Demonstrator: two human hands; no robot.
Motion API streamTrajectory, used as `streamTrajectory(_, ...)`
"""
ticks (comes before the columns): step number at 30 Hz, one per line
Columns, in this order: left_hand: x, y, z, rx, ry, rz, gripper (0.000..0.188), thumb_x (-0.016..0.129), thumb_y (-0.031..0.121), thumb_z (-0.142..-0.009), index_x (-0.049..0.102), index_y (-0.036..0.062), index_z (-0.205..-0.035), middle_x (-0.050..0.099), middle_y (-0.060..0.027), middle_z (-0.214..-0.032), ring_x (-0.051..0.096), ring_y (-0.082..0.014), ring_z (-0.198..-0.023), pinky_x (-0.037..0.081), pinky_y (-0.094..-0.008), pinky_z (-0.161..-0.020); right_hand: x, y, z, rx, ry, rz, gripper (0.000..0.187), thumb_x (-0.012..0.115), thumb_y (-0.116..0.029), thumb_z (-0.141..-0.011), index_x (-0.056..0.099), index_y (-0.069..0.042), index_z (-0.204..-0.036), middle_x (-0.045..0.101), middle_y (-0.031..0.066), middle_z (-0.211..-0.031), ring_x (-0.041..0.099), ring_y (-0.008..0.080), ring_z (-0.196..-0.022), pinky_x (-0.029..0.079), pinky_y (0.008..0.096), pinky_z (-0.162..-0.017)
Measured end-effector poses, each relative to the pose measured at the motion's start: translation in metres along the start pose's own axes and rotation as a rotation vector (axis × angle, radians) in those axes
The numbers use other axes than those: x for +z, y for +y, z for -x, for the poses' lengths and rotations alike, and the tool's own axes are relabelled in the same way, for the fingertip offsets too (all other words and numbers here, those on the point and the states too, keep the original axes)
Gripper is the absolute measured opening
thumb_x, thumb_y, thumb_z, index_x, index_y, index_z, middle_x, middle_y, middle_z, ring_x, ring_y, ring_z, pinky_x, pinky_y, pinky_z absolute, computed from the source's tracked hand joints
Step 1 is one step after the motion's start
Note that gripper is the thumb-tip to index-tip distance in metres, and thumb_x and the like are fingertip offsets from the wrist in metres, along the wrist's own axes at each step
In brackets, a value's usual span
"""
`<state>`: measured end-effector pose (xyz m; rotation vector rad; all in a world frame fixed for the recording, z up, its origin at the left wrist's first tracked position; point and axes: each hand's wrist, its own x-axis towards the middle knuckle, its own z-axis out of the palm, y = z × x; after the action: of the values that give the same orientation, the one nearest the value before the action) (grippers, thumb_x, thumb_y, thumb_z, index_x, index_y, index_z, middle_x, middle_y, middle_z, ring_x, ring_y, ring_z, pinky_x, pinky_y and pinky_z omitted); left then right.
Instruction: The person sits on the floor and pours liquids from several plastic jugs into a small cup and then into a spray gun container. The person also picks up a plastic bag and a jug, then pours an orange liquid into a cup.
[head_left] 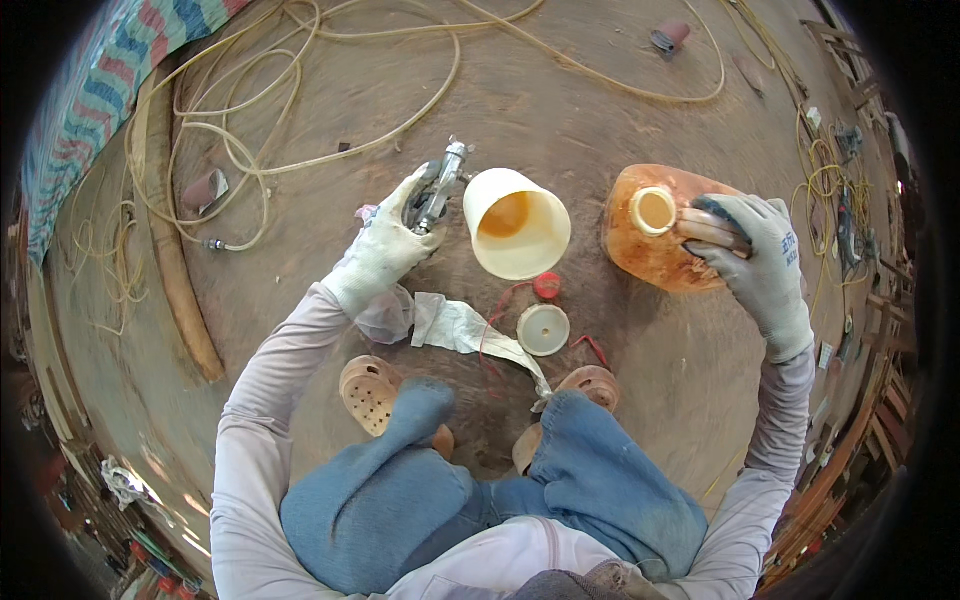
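My gloved left hand (385,245) is closed around a silver spray gun (440,190). Joined to the gun is a white plastic cup (535,250), tipped so its mouth faces me, with some orange liquid inside. On the right, my gloved right hand (768,255) grips the handle of a translucent jug (635,262) stained orange-brown; its uncapped neck points up, apart from the cup. Below the cup lie a red cap (546,286) and a round white lid (543,331). A pale strip of cloth or paper (465,328) and a thin mesh piece (388,316) lie near my left wrist.
A yellowish hose (400,127) loops over the floor, its metal connector (213,244) near a wooden beam (170,240). A striped tarp (110,90) covers the far left. Rolled brownish pieces (203,190) lie about. Cables (825,175) and timber (890,420) line the right.
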<state>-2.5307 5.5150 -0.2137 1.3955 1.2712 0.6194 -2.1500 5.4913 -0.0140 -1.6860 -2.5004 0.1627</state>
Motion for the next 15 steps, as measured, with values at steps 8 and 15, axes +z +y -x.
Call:
streamTrajectory(8, 0.008, 0.01, -0.002, 0.088, 0.055, -0.002, 0.084, 0.077, 0.005, -0.078, 0.038, 0.0057, -0.153, 0.058, -0.0133, -0.139, 0.057, -0.0192, -0.125, 0.045, -0.0333, -0.107, 0.0, 0.061, 0.061, 0.228, 0.099, -0.069, 0.042, 0.08, -0.016, -0.069, 0.07, -0.007, -0.109, 0.07, 0.0085, -0.105, 0.063, 0.029, -0.1, 0.044, 0.0373, -0.091)
streamTrajectory(15, 0.016, 0.02, -0.01, 0.138, 0.057, 0.011, 0.084, 0.078, 0.005, -0.077, 0.04, 0.0055, -0.151, 0.056, -0.0148, -0.142, 0.055, -0.0222, -0.13, 0.043, -0.0353, -0.109, 0.002, 0.079, 0.068, 0.205, 0.104, -0.126, 0.04, 0.076, -0.012, -0.073, 0.068, -0.005, -0.112, 0.067, 0.0104, -0.105, 0.063, 0.0319, -0.102, 0.044, 0.0386, -0.094)
